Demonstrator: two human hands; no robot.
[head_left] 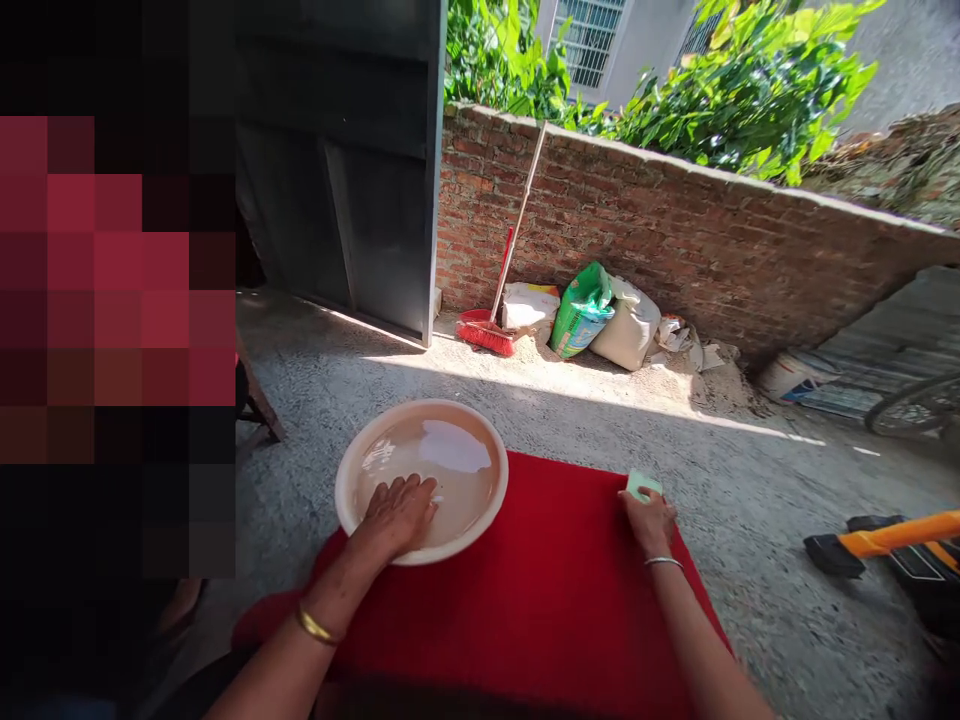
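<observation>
A wide, pale peach plastic basin (346,490) with water (450,520) in it stands at the left of a table covered with red cloth (555,570). Over its near rim reaches my left hand (401,512), palm down, fingers extended at or just above the water. Nothing shows in that hand, though its underside is hidden. At the far right corner of the table my right hand (651,522) grips a pale green rectangular block (643,484). My fingers cover part of the block, and its exact kind cannot be made out.
Beyond the table, a red broom (487,335), a green sack (581,315) and a white sack (628,325) sit against a brick wall (675,240). A dark metal door (360,180) stands at left. An orange-and-black object (892,540) lies right; a blurred-out person (112,300) is left.
</observation>
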